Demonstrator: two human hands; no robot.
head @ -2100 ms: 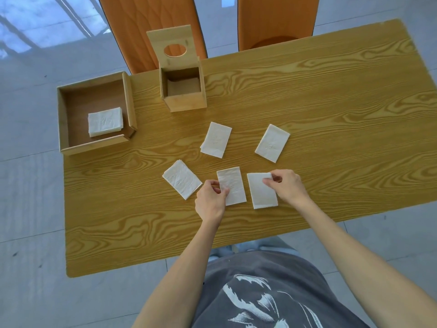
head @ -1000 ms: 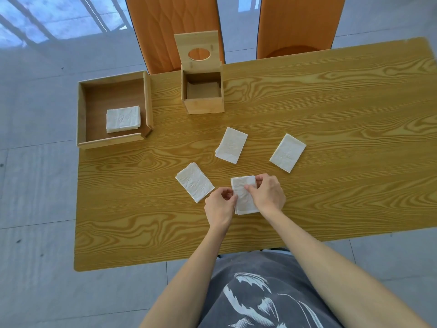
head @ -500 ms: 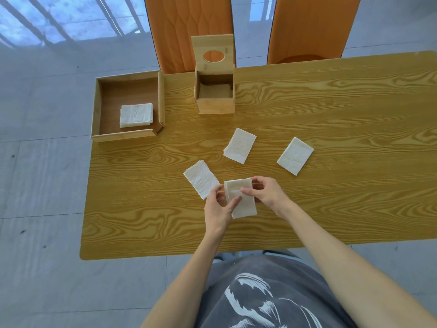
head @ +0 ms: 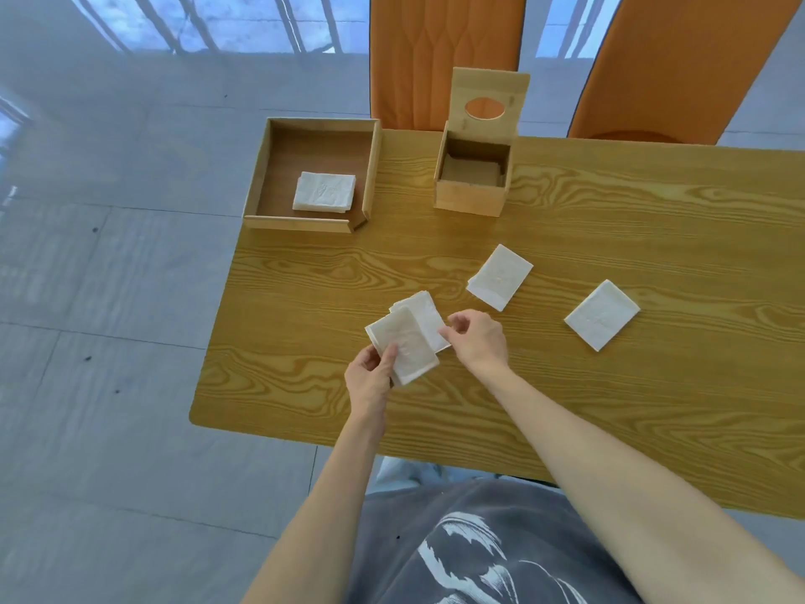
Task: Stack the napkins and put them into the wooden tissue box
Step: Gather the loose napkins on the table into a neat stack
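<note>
Small stack of white embossed folded paper napkins (head: 403,342) held just above the table's near-left part, soft-edged, rectangular. Left hand (head: 370,377) pinches its lower left corner, thumb on top; right hand (head: 477,340) closes fingertips on the right edge of another white napkin (head: 429,320) lying partly under the stack. Two more loose white napkins sit toward 2 o'clock, one nearer (head: 500,276), one farther right (head: 602,315). Open light wooden tissue box (head: 472,198), lid with oval hole standing upright, at 12 o'clock. Shallow wooden tray (head: 261,180) at 11 o'clock holds a white napkin pile (head: 324,191). Surface: yellow-brown wood-grain table (head: 610,385); grey tiled floor (head: 109,298); two orange chair backs (head: 444,58) beyond. Stack's long axis runs 11 to 5 o'clock.
</note>
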